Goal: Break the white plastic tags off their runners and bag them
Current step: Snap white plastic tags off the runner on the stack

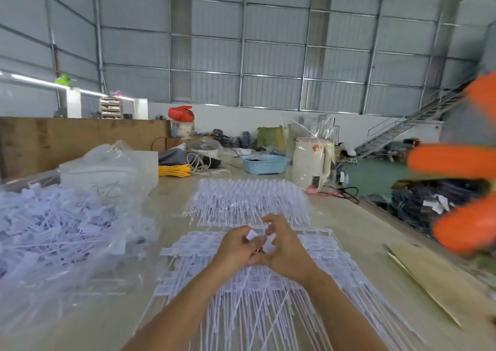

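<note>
Our hands: left hand (236, 246) and right hand (284, 248) touch at the centre, over the near sheet of tags (268, 297) lying on the table (357, 232).
12 o'clock: a second sheet of tags (249, 200); behind it a basket (264, 164) and, to its right, a kettle (312, 162).
9 o'clock: we see a bag (61, 229) with loose tags in it.
3 o'clock: a cardboard sheet (434, 281) at the table edge.
</note>
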Available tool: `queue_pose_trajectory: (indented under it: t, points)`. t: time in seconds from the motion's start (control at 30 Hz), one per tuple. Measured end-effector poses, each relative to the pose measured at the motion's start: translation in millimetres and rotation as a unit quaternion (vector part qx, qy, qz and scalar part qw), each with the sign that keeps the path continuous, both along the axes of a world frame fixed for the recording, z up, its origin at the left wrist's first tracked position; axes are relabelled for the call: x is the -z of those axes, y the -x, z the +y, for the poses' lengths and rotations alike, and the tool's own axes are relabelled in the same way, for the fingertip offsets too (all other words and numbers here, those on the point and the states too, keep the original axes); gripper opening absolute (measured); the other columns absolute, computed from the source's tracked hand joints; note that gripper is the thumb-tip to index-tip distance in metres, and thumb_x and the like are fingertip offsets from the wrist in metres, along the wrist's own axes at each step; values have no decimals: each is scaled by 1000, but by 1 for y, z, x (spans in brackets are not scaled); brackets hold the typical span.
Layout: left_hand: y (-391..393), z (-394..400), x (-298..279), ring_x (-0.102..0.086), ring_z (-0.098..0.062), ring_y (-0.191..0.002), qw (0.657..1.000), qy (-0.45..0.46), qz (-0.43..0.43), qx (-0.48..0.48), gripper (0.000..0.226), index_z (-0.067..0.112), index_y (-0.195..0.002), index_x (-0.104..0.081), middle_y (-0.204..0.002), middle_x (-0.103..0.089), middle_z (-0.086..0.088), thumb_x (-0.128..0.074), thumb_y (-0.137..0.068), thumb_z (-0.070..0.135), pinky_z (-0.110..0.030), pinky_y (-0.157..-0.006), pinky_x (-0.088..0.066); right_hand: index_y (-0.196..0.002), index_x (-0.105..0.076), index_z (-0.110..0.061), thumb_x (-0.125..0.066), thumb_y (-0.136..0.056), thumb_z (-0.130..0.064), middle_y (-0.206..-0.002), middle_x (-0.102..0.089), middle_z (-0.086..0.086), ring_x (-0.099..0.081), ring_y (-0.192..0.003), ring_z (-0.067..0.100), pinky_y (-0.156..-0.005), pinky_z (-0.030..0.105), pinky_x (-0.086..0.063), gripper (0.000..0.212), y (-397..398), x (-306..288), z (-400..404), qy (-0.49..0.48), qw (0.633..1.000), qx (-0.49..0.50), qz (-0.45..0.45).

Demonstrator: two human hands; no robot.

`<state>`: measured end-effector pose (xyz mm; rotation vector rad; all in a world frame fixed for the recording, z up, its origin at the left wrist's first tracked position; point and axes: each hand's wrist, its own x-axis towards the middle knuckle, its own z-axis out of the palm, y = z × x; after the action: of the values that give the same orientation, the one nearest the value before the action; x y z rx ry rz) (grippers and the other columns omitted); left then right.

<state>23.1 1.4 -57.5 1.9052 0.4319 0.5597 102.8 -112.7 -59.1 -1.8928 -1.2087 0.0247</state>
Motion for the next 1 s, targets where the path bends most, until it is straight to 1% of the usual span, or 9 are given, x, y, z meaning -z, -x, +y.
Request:
queue_pose_trajectory:
  t: [0.1,0.17,0.33,0.47,0.53,0.7,0.8,0.87,1.0]
  points:
    - [6,0,6,-58,-14,-49,995,72,-66,-4,18,7,-76,-56,-64,-60,-10,-60,-92,13,-22,-46,-44,-98,-54,-13,-78,-75,-24,-87,-58,0,-54,-74,12,-72,32,-46,34,-6,-1,-2,21,999,7,38]
    - [9,-2,7,-57,-14,-46,992,88,-90,12,16,5,-80,-55,-64,-60,-12,-57,-94,12,-21,-44,-43,-80,-58,-8,-69,-85,-19,-75,-59,16,-53,-67,21,-67,34,-44,16,-5,-3,-2,29,998,0,47]
    - [7,-2,8,-47,-14,-41,991,67,-117,0,20,5,-79,-55,-59,-58,-6,-54,-96,15,-20,-43,-36,-76,-58,-3,-57,-93,-17,-66,-53,7,-49,-48,6,-45,16,-36,22,0,-4,-4,43,997,-22,62]
    - [6,2,13,-43,-13,-36,993,65,-97,-4,33,8,-64,-52,-47,-51,-1,-61,-93,20,-20,-42,-34,-74,-62,3,-58,-93,-17,-63,-51,4,-48,-56,12,-60,26,-38,28,-3,-2,-3,40,999,-28,13]
    - [4,3,12,-42,-14,-34,995,59,-77,-15,35,8,-59,-51,-43,-49,-1,-63,-91,17,-20,-41,-33,-69,-61,-12,-58,-93,-21,-67,-53,1,-48,-65,18,-67,32,-40,25,-3,-1,-1,69,997,-7,-21]
    - [8,22,4,-36,-9,-25,989,142,4,-52,18,3,-70,-60,-36,-48,0,-70,-84,8,-14,-33,-27,-84,-60,-24,-51,-95,-33,-84,-62,-2,-58,-80,18,-65,27,-39,17,-18,-6,-19,147,961,156,-172]
    - [18,41,10,-35,-8,-26,979,185,-23,-83,15,5,-76,-62,-38,-44,1,-69,-87,14,-14,-33,-27,-69,-57,-7,-58,-92,-19,-59,-49,-2,-43,-53,7,-55,21,-35,27,-28,-19,-37,-52,993,103,25]
    - [17,41,13,-40,-11,-31,975,198,-70,-70,17,0,-87,-60,-41,-49,-1,-63,-91,16,-20,-36,-33,-70,-60,-2,-59,-91,-16,-58,-52,0,-38,-47,7,-48,16,-33,25,-22,-27,-38,-149,978,25,144]
    - [2,13,5,-54,-12,-42,968,239,-71,11,31,2,-102,-64,-57,-63,-5,-49,-98,30,-23,-43,-41,-79,-63,-8,-58,-91,-7,-60,-54,-1,-45,-49,8,-48,19,-38,12,-2,-26,-18,-105,973,-91,185]
